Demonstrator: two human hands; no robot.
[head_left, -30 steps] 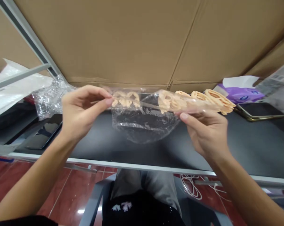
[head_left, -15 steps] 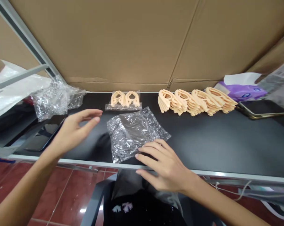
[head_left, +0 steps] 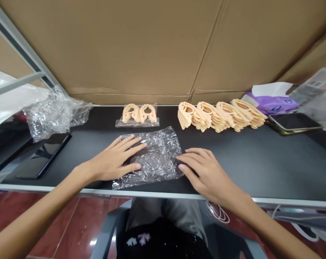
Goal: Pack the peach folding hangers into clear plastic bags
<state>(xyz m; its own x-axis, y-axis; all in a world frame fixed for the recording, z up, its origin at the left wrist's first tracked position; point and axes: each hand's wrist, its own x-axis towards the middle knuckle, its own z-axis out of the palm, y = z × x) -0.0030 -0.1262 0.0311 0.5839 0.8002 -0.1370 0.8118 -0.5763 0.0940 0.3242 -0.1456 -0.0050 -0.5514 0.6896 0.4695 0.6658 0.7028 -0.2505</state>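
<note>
Scene: A person seated at a black worktable [head_left: 260,162], seen from above, works an empty clear plastic bag [head_left: 154,158] at centre frame.
Left hand [head_left: 116,162]: Laid flat with fingers spread on the bag's left half, grasping nothing; the flat press appears meant to smooth the crinkled film and pin it down.
Right hand [head_left: 206,172]: Fingers extended and relaxed, tips touching the bag's right edge, likely steadying that side; nothing gripped.
Bag: Lies flat near the table's front edge, its long axis running roughly left to right, tilted slightly up toward the right.
Behind it: A sealed packet of peach plastic clips [head_left: 138,114] sits just beyond; a row of loose clip stacks [head_left: 222,115] runs rightward.
Edges: Crumpled plastic wrap [head_left: 54,113] at upper left; a phone [head_left: 294,122] and purple tissue pack [head_left: 276,102] at upper right.
</note>
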